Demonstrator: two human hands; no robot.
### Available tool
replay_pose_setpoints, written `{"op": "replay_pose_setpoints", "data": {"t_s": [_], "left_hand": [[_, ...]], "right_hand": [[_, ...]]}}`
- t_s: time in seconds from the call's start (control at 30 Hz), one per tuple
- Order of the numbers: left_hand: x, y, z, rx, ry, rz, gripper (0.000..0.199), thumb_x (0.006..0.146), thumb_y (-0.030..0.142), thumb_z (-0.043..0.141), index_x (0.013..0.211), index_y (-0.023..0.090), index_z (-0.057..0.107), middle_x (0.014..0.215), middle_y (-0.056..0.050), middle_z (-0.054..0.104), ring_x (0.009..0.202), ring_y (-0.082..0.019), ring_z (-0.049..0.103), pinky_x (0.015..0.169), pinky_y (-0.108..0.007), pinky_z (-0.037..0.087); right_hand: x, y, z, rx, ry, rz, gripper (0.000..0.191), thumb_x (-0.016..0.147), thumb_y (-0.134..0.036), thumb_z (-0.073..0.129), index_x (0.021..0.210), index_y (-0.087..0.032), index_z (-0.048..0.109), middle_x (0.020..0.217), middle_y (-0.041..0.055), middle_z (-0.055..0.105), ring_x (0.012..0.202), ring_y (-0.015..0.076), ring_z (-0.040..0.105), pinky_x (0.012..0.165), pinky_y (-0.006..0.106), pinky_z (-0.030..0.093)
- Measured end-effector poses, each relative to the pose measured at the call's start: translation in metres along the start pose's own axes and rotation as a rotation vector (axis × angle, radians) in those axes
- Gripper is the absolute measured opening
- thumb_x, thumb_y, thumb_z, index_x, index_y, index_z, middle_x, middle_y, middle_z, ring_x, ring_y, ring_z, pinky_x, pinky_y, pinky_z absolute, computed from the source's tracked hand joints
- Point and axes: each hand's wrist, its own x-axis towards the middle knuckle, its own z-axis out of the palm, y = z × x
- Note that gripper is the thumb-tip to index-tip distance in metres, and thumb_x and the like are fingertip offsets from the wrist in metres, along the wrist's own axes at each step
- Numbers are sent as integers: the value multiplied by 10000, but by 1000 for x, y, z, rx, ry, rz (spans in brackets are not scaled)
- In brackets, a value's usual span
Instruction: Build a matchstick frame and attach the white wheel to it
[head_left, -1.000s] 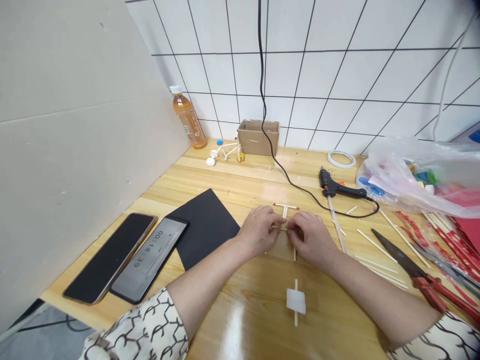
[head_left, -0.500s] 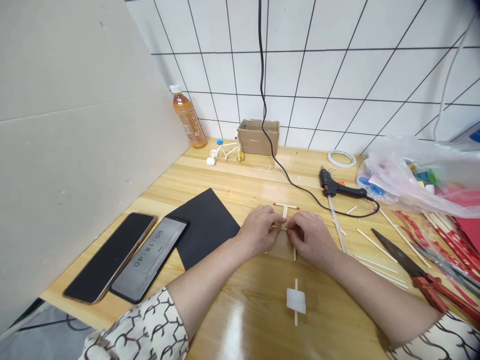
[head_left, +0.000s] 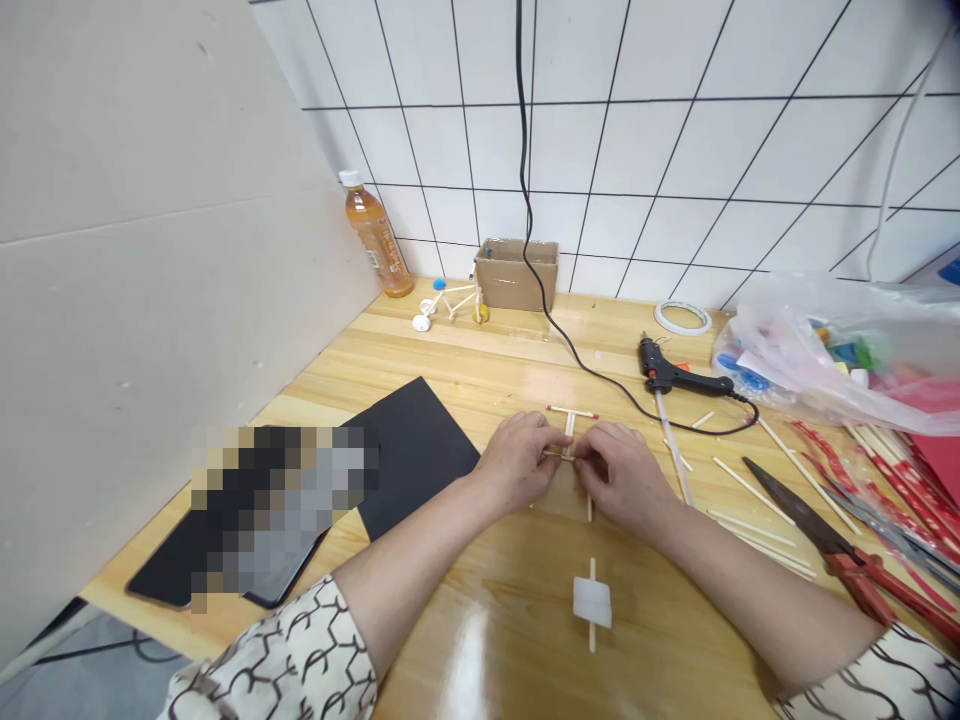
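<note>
A small frame of thin wooden sticks point(head_left: 570, 424) lies on the wooden table, its far crossbar red at both ends. My left hand point(head_left: 520, 460) pinches the left end of the near cross stick. At the other end of that stick, my right hand point(head_left: 624, 474) has its fingers closed on it, with the fingertips partly hidden. Another stick point(head_left: 589, 508) shows just below my right hand. Closer to me, a white block point(head_left: 592, 601) has a stick passing through or under it; which one I cannot tell.
Black paper point(head_left: 412, 455) and blurred phones point(head_left: 169, 560) lie left. Behind are a bottle point(head_left: 379, 243), a stick model point(head_left: 455, 298), a cardboard box point(head_left: 517, 276) and tape point(head_left: 683, 318). Right are a glue gun point(head_left: 686, 380), scissors point(head_left: 817, 525), loose sticks and a plastic bag point(head_left: 795, 345).
</note>
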Motion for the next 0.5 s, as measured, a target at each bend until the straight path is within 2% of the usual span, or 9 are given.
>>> {"op": "replay_pose_setpoints", "data": {"t_s": [0.5], "left_hand": [[0, -2, 1, -1, 3, -1, 248, 730, 120, 564, 928, 208, 686, 816, -32, 591, 812, -175, 547, 767, -307, 445]], "right_hand": [[0, -1, -1, -5, 0, -7, 96, 752, -130, 494, 681, -193, 505, 709, 30, 560, 718, 192, 498, 641, 306, 311]]}}
